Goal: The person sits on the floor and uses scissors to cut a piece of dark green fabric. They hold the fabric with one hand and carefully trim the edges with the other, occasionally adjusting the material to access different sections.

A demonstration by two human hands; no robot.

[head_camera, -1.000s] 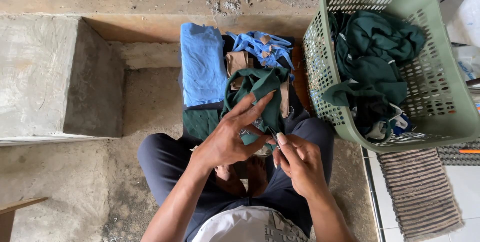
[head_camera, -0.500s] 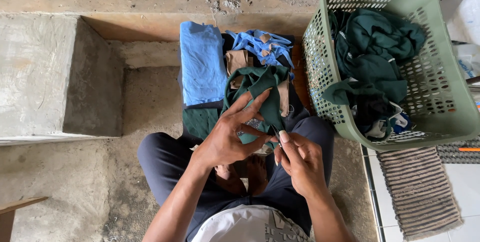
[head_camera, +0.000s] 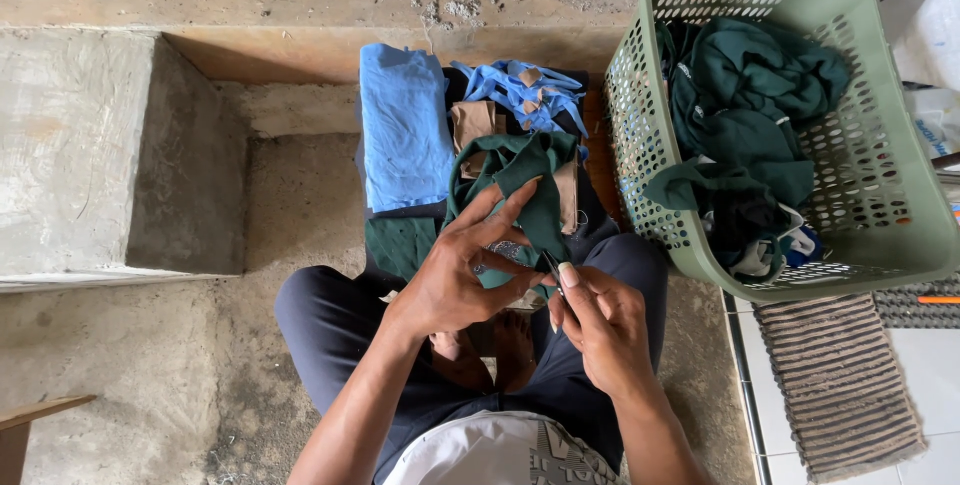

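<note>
— Rough concrete floor (head_camera: pixel 180 375), a raised concrete block (head_camera: pixel 90 155) at left, a striped mat (head_camera: pixel 840 375) on white tile at right. Seated low, knees in dark trousers (head_camera: pixel 330 315) spread wide.

— And in the middle?

— Folded clothes stacked ahead of the knees: a blue folded cloth (head_camera: pixel 405 130), a lighter blue garment (head_camera: pixel 525 90) with tan patches, a tan piece (head_camera: pixel 475 125) between them. Beside the stack, touching it or nearly so, a green laundry basket (head_camera: pixel 900 235) heaped with dark green clothes (head_camera: pixel 755 105).

— Changed since a second ago?

— Very little. Same pose over the lap; right hand (head_camera: pixel 605 330) edged slightly closer to the left hand (head_camera: pixel 465 270), thumb now raised higher against the cloth. Reads as fine work continuing on one spot, not a new step.

— The dark green garment (head_camera: pixel 525 180)?

— Draped from the stack down toward the lap, its lower part gathered in the left grip. Left fingers splayed, forefinger and thumb stretched along the fabric, holding it taut; closed on the garment, not clenched into a fist.

— And the right?

— Pinched shut, thumb and forefinger pressed together on something thin and dark at the garment's edge; too small to name. Right grip touching the cloth just beside the left palm, both directly above the lap, well apart from the basket.
</note>
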